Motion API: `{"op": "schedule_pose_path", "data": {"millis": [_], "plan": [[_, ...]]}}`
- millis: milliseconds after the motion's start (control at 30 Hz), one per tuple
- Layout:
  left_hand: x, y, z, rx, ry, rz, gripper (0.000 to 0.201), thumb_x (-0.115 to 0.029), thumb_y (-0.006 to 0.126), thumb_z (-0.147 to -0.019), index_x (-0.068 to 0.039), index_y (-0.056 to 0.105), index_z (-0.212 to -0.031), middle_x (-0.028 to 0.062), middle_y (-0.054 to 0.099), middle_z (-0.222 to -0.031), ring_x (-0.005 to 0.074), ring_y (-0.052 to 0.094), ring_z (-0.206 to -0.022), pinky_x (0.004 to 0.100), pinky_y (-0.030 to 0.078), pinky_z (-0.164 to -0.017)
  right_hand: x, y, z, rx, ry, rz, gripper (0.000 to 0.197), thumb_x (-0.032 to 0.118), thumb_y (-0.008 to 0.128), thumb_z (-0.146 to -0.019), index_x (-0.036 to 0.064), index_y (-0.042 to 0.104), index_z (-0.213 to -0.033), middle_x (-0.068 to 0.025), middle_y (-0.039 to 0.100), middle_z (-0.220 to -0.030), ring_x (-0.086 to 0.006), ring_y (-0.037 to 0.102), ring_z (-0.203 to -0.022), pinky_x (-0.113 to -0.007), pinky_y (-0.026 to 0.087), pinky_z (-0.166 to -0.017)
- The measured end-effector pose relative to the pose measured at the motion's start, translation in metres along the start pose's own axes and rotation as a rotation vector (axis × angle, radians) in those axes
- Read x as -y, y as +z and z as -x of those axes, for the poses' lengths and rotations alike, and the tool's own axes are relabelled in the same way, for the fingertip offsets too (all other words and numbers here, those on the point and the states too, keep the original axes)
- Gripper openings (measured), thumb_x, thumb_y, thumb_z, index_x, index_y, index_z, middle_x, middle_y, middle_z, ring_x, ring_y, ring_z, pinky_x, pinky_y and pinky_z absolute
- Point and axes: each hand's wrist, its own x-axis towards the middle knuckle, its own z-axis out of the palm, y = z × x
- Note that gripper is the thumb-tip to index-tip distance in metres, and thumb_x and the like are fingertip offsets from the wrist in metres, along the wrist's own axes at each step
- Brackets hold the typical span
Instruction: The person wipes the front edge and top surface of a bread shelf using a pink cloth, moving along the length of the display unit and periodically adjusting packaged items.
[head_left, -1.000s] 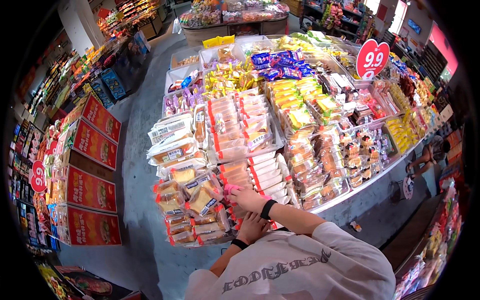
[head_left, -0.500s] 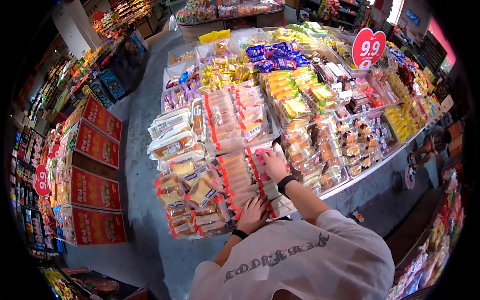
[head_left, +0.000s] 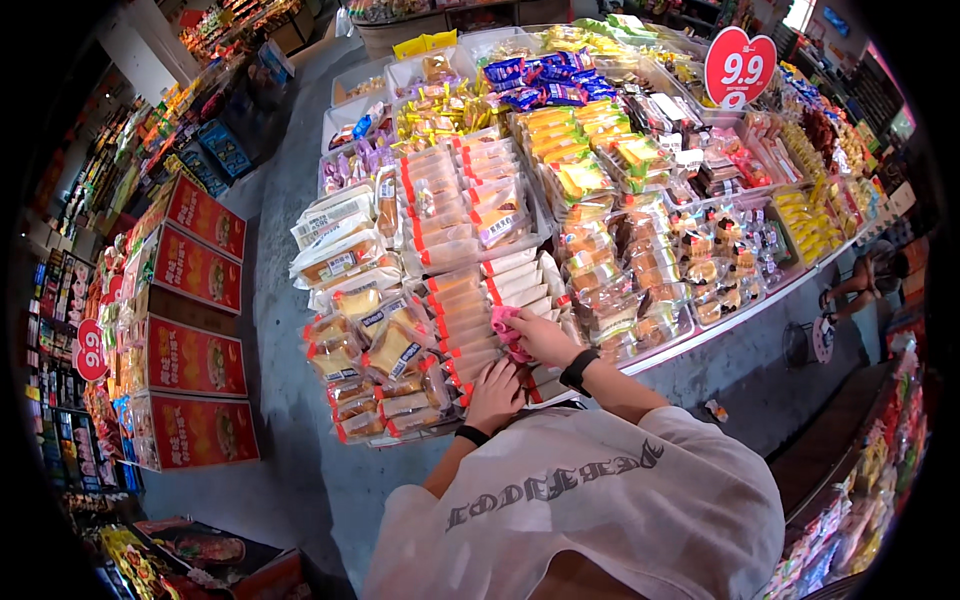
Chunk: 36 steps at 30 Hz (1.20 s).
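Observation:
My right hand (head_left: pixel 548 341), with a dark band at the wrist, grips a crumpled pink cloth (head_left: pixel 508 326). The cloth rests on the near end of a row of pale packets with red ends (head_left: pixel 515 275). Just left of and nearer than it, my left hand (head_left: pixel 496 394) lies palm down on the front packets, fingers stretched out and holding nothing. Beside the left hand run brownish red-edged packets (head_left: pixel 450 300) in a neat column. Clear packs of sliced bread (head_left: pixel 393 350) are piled to the left of these.
White-wrapped buns (head_left: pixel 340 255) lie at the display's left edge. Farther back are blue packets (head_left: pixel 540 80) and yellow-green packets (head_left: pixel 560 150). Clear bags of small cakes (head_left: pixel 660 270) fill the right side. A red heart-shaped sign (head_left: pixel 740 65) rises behind. Red boxes (head_left: pixel 200 350) stand across the aisle.
My right hand has drawn the pink cloth nearer and a little left along the packets, closer to my left hand. The view has tilted slightly, shifting the display upward.

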Motion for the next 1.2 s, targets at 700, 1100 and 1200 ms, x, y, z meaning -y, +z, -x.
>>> {"op": "schedule_pose_path", "data": {"millis": [700, 1100, 1200], "plan": [[-0.023, -0.002, -0.004, 0.082, -0.180, -0.016, 0.045, -0.019, 0.062, -0.083, -0.010, 0.054, -0.126, 0.0100, 0.051, -0.132, 0.0288, 0.042, -0.130, 0.0499, 0.030, -0.110, 0.009, 0.038, -0.039, -0.079, -0.255, 0.364, 0.052, 0.008, 0.052, -0.083, 0.0172, 0.053, -0.134, -0.0069, 0.049, -0.140, -0.0297, 0.047, -0.122, -0.043, 0.040, -0.103], [-0.019, -0.009, -0.005, 0.060, -0.165, 0.076, 0.041, -0.022, 0.064, -0.082, -0.006, 0.059, -0.119, 0.0132, 0.054, -0.130, 0.0319, 0.044, -0.129, 0.0490, 0.031, -0.109, 0.000, 0.044, -0.035, -0.156, -0.250, 0.291, 0.056, 0.006, 0.055, -0.082, 0.0184, 0.052, -0.136, -0.0068, 0.050, -0.140, -0.0299, 0.049, -0.121, -0.042, 0.039, -0.105], [-0.017, -0.010, -0.006, 0.082, -0.183, 0.083, 0.040, -0.026, 0.064, -0.083, -0.004, 0.061, -0.116, 0.0139, 0.054, -0.130, 0.0321, 0.043, -0.129, 0.0487, 0.031, -0.109, 0.002, 0.038, -0.025, -0.152, -0.196, 0.211, 0.056, 0.006, 0.055, -0.081, 0.0173, 0.052, -0.136, -0.0063, 0.051, -0.140, -0.0301, 0.048, -0.124, -0.043, 0.039, -0.106]]}}
